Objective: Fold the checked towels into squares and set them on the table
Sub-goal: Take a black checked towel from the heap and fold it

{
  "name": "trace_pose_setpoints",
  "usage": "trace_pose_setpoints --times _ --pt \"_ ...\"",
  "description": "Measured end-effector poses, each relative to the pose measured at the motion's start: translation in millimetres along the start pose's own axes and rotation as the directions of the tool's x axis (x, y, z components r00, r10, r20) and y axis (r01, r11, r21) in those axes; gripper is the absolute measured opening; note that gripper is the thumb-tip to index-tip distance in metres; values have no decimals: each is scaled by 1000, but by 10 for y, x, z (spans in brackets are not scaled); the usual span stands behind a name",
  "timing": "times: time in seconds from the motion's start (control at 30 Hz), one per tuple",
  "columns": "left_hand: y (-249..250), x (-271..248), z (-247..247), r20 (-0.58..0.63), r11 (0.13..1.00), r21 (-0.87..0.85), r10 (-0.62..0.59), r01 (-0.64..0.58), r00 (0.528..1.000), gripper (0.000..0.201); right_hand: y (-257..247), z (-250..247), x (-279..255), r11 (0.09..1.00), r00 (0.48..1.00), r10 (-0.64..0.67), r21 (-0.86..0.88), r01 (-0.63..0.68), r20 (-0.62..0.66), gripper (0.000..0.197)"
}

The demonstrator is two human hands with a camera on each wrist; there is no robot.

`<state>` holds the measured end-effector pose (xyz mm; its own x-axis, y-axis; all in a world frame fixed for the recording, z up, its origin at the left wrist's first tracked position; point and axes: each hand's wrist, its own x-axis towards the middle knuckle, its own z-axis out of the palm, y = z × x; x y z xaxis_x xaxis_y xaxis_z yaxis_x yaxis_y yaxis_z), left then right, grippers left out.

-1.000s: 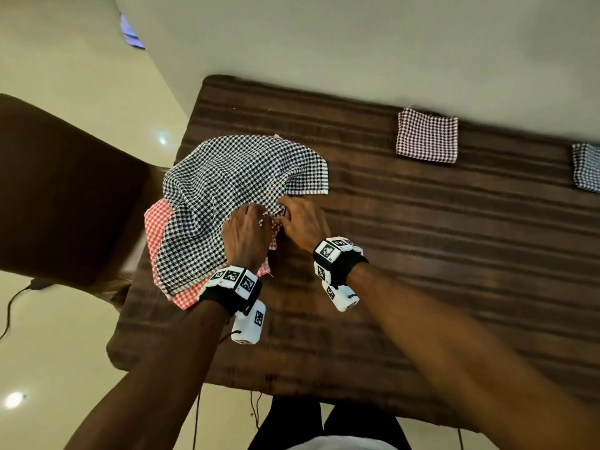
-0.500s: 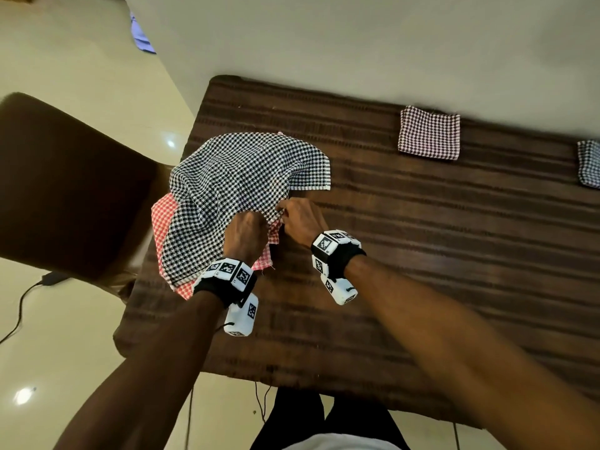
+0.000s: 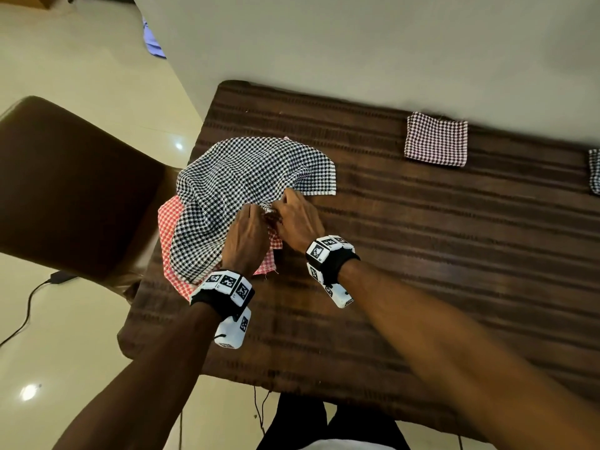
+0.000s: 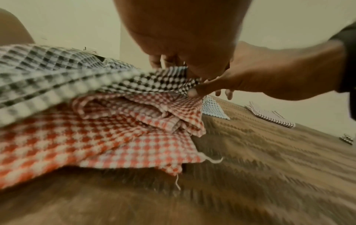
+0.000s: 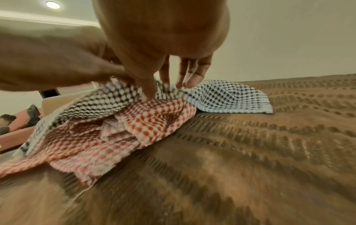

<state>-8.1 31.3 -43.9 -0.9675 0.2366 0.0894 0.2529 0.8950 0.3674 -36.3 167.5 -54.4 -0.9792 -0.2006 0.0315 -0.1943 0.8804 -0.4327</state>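
1. I have both hands at the near edge of the black towel (image 3: pixel 246 177), which lies crumpled on top of the red towel (image 3: pixel 168 228) at the left end of the table (image 3: pixel 454 254).
2. My left hand (image 3: pixel 245 238) has its fingers curled down onto the black cloth. In the left wrist view the hem appears pinched under the thumb, though blur keeps me from being sure.
3. My right hand (image 3: pixel 298 222) pinches the same hem between thumb (image 5: pixel 148 89) and forefinger; the other fingers (image 5: pixel 190 76) stand loose above the cloth.
4. To do this well, I judge I should take only the black layer, since the red one sits bunched directly beneath. Then I should slide my hands apart along the hem to find two corners before lifting.
5. The risk is dragging the red towel along, or off the table's left edge, where it already overhangs.
6. One folded square (image 3: pixel 436 139) sits by the far edge, and another (image 3: pixel 594 175) is partly cut off at the right.
7. Against a second ago, both hands have crept slightly farther onto the black towel and closer together; the towels lie much as they did.
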Motion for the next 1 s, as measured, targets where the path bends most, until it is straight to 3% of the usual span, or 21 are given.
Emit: trace_pose_setpoints --times 0.13,0.2,0.37,0.43,0.5,0.6,0.67,0.73,0.8,0.9,1.0 --pt "170 191 -275 -212 981 -186 -87 47 973 15 -18 -242 170 991 971 129 50 -121 -204 14" --pt "175 318 -374 -245 980 -189 -105 59 964 16 105 -444 247 975 943 219 80 -205 -249 21" --pt "162 512 -537 -187 988 -34 140 -149 972 18 677 -951 178 914 834 405 200 -354 -374 37" --pt "213 583 -571 -135 975 -35 214 -220 968 27 939 -1170 46 913 799 409 197 -358 -442 40" --pt "278 643 -601 -72 950 -60 303 -307 950 34 1200 -1374 -164 938 843 348 139 -319 -410 38" --pt "352 683 -614 57 870 -25 492 -492 869 29 1618 -1654 -535 951 944 301 -37 -308 -138 32" --pt "463 704 -590 130 824 78 550 -561 825 21 1919 -1850 -754 911 927 374 -195 -363 17 27" --pt "593 777 -584 128 835 226 485 -501 865 20 2180 -2070 -890 865 887 457 -259 -429 57 25" --pt "873 853 -624 30 867 320 392 -381 919 22 2397 -2375 -1047 819 859 511 -297 -491 -12 30" --pt "1530 981 -804 -156 931 312 248 -190 956 24 2554 -2859 -1261 786 832 446 -300 -540 -330 50" --pt "1834 995 -688 -192 989 147 49 -21 980 19 2604 -3214 -1666 773 697 400 -189 -605 -595 42"
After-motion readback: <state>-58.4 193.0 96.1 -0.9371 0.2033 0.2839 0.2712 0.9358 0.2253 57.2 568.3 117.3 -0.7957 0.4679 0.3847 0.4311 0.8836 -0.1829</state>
